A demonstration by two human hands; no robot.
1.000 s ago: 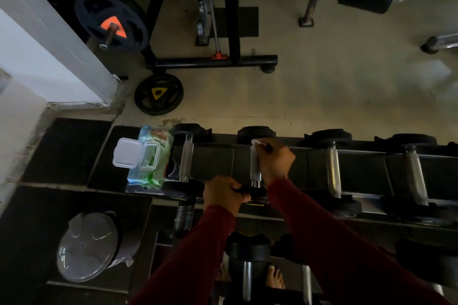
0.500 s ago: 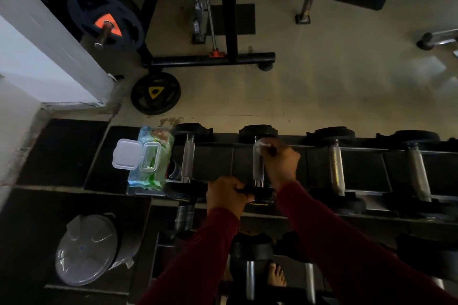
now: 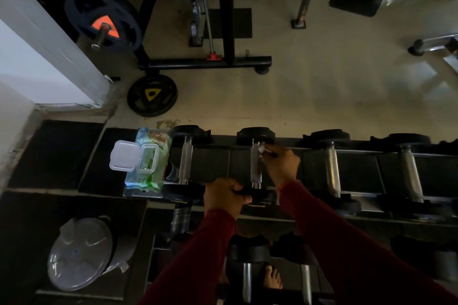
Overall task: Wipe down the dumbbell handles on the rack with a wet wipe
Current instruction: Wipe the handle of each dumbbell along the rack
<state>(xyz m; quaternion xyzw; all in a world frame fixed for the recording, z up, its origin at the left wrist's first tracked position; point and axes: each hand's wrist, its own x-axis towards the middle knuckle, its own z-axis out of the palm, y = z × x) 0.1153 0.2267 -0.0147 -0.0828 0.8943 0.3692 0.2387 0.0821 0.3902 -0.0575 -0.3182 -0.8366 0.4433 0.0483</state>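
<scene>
A person in dark red sleeves leans over a dumbbell rack [image 3: 297, 176]; the right hand [image 3: 281, 163] pinches a small white wet wipe [image 3: 261, 149] against the far end of the shiny handle [image 3: 256, 168] of the second dumbbell from the left; the left hand [image 3: 224, 195] is curled tight around the near black end [image 3: 260, 194] of that same dumbbell; another dumbbell [image 3: 186, 160] sits just to the left, and two more [image 3: 332, 168] lie to the right on the top row; a green pack of wipes [image 3: 148, 161] lies at the left end of the rack with its white lid flipped open; a round bin with a clear lid [image 3: 79, 252] stands on the floor at the lower left; a bare foot [image 3: 272, 277] shows under the rack
</scene>
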